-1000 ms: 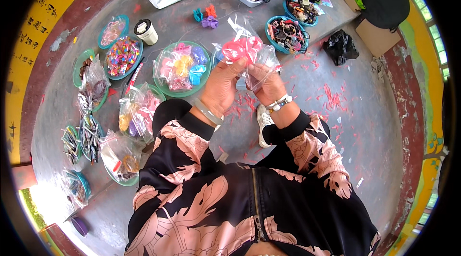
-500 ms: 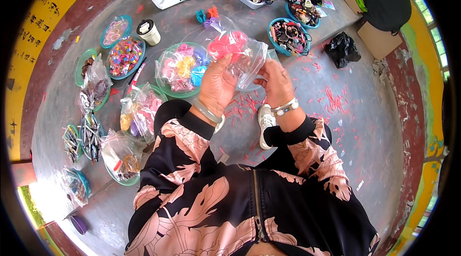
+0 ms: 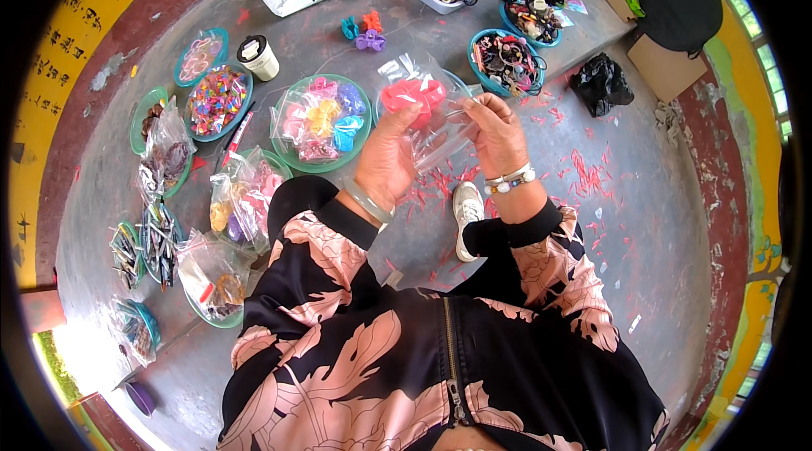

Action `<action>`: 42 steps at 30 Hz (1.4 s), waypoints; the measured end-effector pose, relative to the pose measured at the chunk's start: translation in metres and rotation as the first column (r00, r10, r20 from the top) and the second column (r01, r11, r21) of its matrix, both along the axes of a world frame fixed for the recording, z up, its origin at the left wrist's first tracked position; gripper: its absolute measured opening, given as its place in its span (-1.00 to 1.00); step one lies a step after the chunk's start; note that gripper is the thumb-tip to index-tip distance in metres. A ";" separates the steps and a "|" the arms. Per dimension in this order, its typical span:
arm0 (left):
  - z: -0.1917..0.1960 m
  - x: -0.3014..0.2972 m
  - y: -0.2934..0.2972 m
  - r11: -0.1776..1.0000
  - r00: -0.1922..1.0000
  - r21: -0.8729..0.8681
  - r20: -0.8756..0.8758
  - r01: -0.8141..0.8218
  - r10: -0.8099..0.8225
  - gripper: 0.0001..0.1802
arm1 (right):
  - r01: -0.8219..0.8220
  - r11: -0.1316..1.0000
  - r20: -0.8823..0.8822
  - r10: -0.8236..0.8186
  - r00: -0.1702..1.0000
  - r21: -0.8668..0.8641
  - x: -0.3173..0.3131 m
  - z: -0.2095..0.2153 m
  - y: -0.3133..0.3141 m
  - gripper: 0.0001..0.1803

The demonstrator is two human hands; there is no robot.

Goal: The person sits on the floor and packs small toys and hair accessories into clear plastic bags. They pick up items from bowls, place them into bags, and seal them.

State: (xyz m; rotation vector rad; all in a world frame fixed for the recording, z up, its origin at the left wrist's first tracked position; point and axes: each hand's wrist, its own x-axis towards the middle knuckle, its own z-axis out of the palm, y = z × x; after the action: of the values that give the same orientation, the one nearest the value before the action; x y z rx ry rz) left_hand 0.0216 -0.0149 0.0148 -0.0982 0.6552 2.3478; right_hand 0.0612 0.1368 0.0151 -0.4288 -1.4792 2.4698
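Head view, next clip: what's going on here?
A person sitting on a grey concrete floor holds a clear plastic bag up in both hands. The left hand grips a pink plastic hair claw at the bag's mouth, while the right hand pinches the bag's other edge. Round teal bowls of colourful hair accessories lie spread in front of the person, several covered with bags.

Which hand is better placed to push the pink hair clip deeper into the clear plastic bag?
Probably the left hand: its fingers already pinch the pink hair clip at the top of the clear plastic bag. The right hand grips the bag's film lower down, beside the clip, so it suits holding the bag.
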 end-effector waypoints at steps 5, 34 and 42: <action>-0.018 0.002 0.004 0.995 0.999 -0.091 0.009 0.033 -0.032 -0.70 | -0.003 1.000 0.032 0.002 0.999 0.030 -0.001 -0.003 0.001 -0.89; -0.024 0.002 0.002 0.996 0.996 -0.006 -0.031 0.086 -0.086 -0.67 | -0.172 0.960 -0.179 0.133 0.975 -0.221 -0.006 -0.009 0.008 -0.88; -0.010 0.002 -0.004 0.995 0.999 0.100 0.034 -0.017 0.013 -0.61 | -0.289 0.915 -0.126 0.264 0.956 -0.280 -0.001 0.010 0.035 -0.84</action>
State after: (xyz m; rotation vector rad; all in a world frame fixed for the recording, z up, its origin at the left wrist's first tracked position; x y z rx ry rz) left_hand 0.0232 -0.0186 0.0044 -0.0978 0.5216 2.3838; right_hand 0.0604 0.1721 0.0255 -0.1658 -1.2100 2.9089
